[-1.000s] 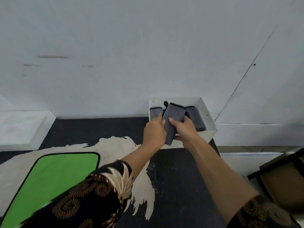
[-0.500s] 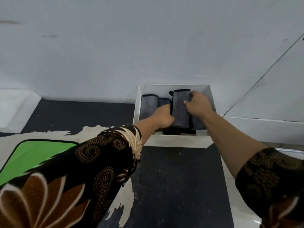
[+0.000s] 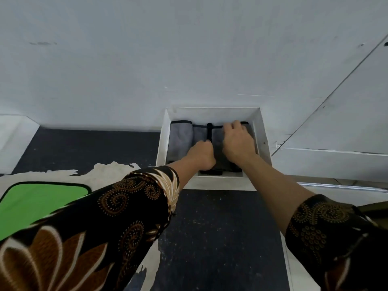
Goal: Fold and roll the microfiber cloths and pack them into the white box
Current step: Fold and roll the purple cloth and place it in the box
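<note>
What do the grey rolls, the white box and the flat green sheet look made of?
Grey rolled cloths: soft napped microfiber, matte, with black edging. White rectangular box: probably rigid cardboard, matte, with thin straight walls. Flat green sheet: likely similar cloth, black-edged; weave unclear.

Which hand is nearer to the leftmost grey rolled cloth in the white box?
Left. The left hand is in the white box just right of the leftmost grey rolled cloth; the right hand is farther right, gripping a darker rolled cloth.
</note>
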Motion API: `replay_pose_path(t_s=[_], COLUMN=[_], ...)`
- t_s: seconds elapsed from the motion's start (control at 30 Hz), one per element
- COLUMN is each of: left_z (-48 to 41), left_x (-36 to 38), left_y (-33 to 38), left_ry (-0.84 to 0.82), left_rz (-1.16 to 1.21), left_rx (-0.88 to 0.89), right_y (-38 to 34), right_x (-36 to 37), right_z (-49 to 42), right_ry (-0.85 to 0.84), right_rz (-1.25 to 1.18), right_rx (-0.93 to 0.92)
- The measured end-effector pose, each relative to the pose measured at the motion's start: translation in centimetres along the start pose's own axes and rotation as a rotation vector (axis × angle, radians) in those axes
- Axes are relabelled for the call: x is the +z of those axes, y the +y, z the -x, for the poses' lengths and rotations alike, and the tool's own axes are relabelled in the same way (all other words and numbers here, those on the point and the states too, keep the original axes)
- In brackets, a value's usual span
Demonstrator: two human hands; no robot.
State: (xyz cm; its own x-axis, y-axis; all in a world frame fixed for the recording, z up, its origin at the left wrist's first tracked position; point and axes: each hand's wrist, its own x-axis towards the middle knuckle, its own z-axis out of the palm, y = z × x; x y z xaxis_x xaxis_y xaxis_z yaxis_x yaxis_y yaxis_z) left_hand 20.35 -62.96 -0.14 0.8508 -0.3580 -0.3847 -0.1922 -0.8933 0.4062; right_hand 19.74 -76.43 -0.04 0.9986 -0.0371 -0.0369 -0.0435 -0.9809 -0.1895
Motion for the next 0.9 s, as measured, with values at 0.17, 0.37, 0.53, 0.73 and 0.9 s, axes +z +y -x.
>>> replay_pose_path(t_s=[0.17,0.37,0.53,0.73,0.9], left_z=[1.9,6.5,11.2,17.8,24.6], left_x=[-1.2,-3.3,-4.3,-5.2,-5.6], left_y=[-0.9,-3.1,-5.3,-10.4,-18.3], left_ry=[0.075,0.195,0.306,0.358,0.335], left_rz=[-0.049,-0.129,-0.236,-0.269,-0.266], left_rx=[0.047,0.063,0.107,0.14,0.119], right_y=[-0.5,-2.0,-6.1,-15.0,-24.1], right_x=[-0.3,-2.1,-3.5,-3.7,-0.8], right_z=[0.8,2.5,5.7,12.0,17.6], right_ry=[-0.353,-0.246,-0.037,0.193,0.226], right_rz=[0.075,-0.098,-0.237,-0.26,-0.337], right_rx=[-0.063,0.025,0.07,0.063,0.119])
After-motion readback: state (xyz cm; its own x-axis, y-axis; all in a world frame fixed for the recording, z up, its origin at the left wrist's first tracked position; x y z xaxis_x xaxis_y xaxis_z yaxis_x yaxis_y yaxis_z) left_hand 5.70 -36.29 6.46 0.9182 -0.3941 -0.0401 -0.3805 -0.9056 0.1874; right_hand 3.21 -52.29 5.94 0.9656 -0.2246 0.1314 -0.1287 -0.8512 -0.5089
